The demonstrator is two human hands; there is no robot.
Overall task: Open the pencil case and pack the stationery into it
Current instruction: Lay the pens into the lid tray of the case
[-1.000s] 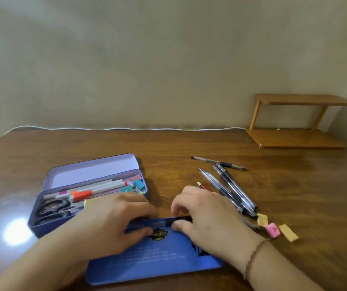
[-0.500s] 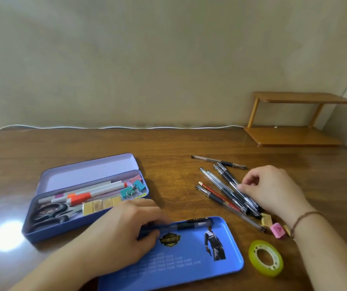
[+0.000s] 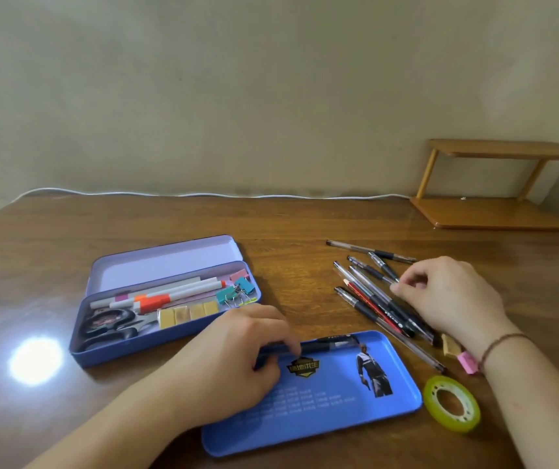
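An open purple-blue pencil case [image 3: 156,343] sits left of centre, holding scissors, markers, yellow erasers and binder clips. A blue tray [image 3: 339,407] with a printed figure lies in front. My left hand [image 3: 237,360] rests on the tray's far edge, fingers pinching a black pen [image 3: 330,345] that lies along it. My right hand [image 3: 447,296] hovers over a loose pile of pens [image 3: 369,296] on the table, fingertips pinched at one pen's barrel. Whether it is lifted I cannot tell.
A green tape roll [image 3: 451,402] lies right of the tray. Pink and tan erasers [image 3: 466,362] sit under my right wrist. A wooden shelf [image 3: 494,211] stands at the back right. A white cable [image 3: 203,194] runs along the wall.
My right hand left the tray and moved right and back over the pen pile. My left hand stayed on the pen at the tray's edge. The tape roll came into sight.
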